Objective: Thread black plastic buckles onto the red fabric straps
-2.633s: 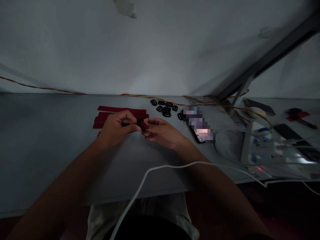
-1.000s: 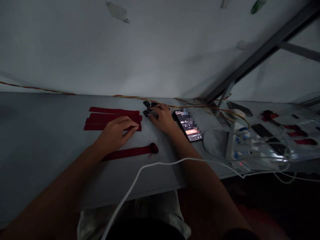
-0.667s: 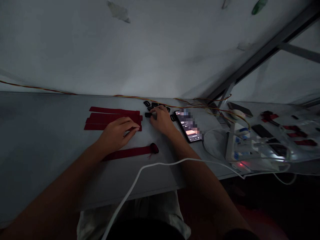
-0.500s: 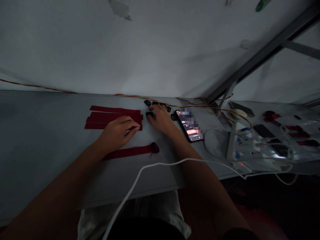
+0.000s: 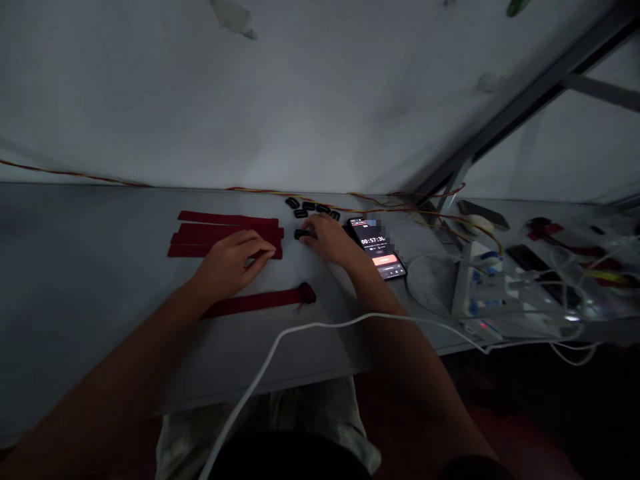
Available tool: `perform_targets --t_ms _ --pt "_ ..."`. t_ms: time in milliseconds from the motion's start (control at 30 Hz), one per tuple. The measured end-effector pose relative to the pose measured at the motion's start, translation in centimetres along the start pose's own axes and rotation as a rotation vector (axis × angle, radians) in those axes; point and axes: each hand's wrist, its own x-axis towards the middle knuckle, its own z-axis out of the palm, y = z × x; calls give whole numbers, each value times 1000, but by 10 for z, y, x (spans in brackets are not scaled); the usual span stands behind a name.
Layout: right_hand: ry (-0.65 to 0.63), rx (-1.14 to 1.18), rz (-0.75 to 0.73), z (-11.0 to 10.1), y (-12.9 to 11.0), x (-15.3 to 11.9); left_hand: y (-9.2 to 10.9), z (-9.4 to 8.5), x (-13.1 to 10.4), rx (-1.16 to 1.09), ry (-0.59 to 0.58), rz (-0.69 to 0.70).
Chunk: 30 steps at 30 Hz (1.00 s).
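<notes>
My left hand (image 5: 231, 262) rests with its fingertips on the near right end of a stack of dark red straps (image 5: 215, 233) on the grey table (image 5: 90, 267). Fingers of my right hand (image 5: 330, 240) pinch a black buckle (image 5: 301, 234) at the table surface, just right of the stack. Several more black buckles (image 5: 313, 208) lie behind it. One red strap with a black buckle on its right end (image 5: 260, 301) lies alone in front of my left hand.
A lit phone (image 5: 377, 247) lies right of my right hand. A white cable (image 5: 310, 333) crosses my right forearm. A power strip with plugs and cords (image 5: 500, 300) crowds the right side. Thin orange wire (image 5: 75, 175) runs along the wall.
Since 2.6 s ago the strap with its buckle was set down in front. My left hand went to the strap stack, my right hand to the buckles, then drew one buckle back.
</notes>
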Motion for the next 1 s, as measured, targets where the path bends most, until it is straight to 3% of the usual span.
perform_targets --t_ms 200,333,400,533,667,733,800,900,1000 --pt "-9 147 -91 -6 0 -6 0 -2 1 2 -6 -18" --pt "73 455 -128 -5 -15 -15 2 -4 3 -50 46 -154" --pt "104 672 -141 0 -28 -20 3 -3 4 -127 92 -280" --pt "-3 994 -186 15 -52 -27 1 -3 4 -384 182 -418" --pt "-33 1229 -76 29 -64 -30 -3 -8 5 -465 414 -495" --pt "-46 1074 -129 34 -71 -36 -5 -12 7 -460 555 -534" --pt "-114 695 -342 40 -82 -46 -6 -16 8 -442 625 -525" --pt "-54 125 -621 50 -101 -64 -4 -20 8 -384 576 -476" --pt "-23 -88 -624 58 -112 -73 0 -21 6 -292 493 -455"
